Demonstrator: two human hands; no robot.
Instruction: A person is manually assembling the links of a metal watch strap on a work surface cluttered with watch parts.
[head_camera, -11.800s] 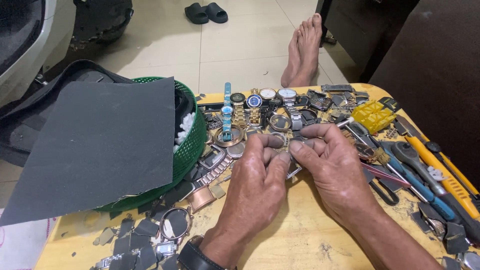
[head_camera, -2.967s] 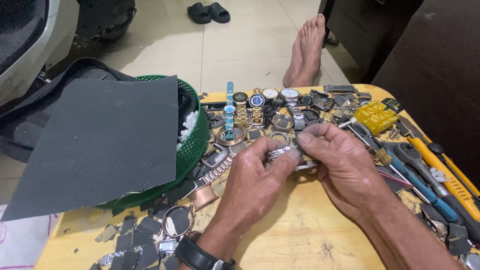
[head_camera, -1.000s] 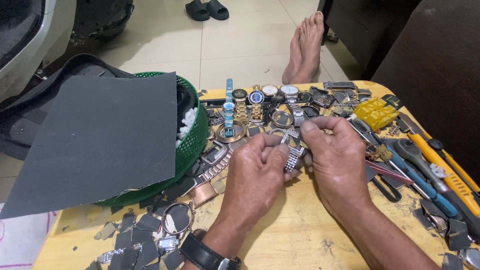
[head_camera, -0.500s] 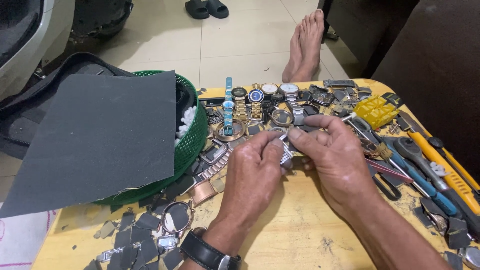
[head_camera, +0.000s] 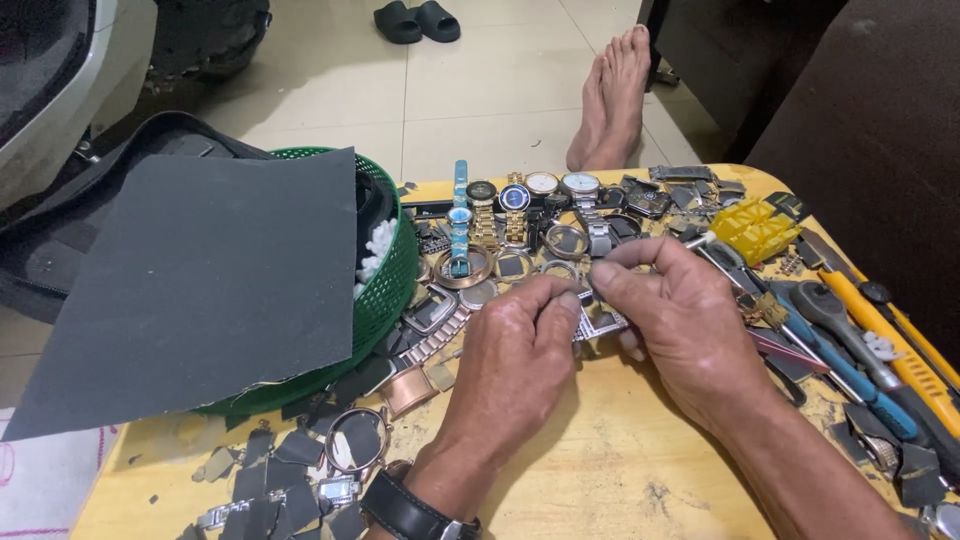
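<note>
My left hand (head_camera: 515, 355) and my right hand (head_camera: 680, 320) meet over the middle of a wooden table (head_camera: 610, 480). Between their fingertips they pinch a small silver metal watch part with a link band (head_camera: 597, 322); most of it is hidden by my fingers. A black wristwatch (head_camera: 405, 512) sits on my left wrist. Just beyond my hands lies a row of wristwatches (head_camera: 520, 200), watch cases and loose rings (head_camera: 462, 268).
A green mesh basket (head_camera: 385, 290) stands at the left under a dark grey sheet (head_camera: 200, 290). Hand tools (head_camera: 850, 350) and a yellow plastic piece (head_camera: 755, 228) line the right side. Dark scraps and watch parts (head_camera: 290, 470) lie at the near left. A person's bare foot (head_camera: 610, 90) rests on the floor beyond.
My hands stay together over the table, turning the silver watch part between the fingertips; the right hand's fingers have shifted slightly on it. Nothing else has moved.
</note>
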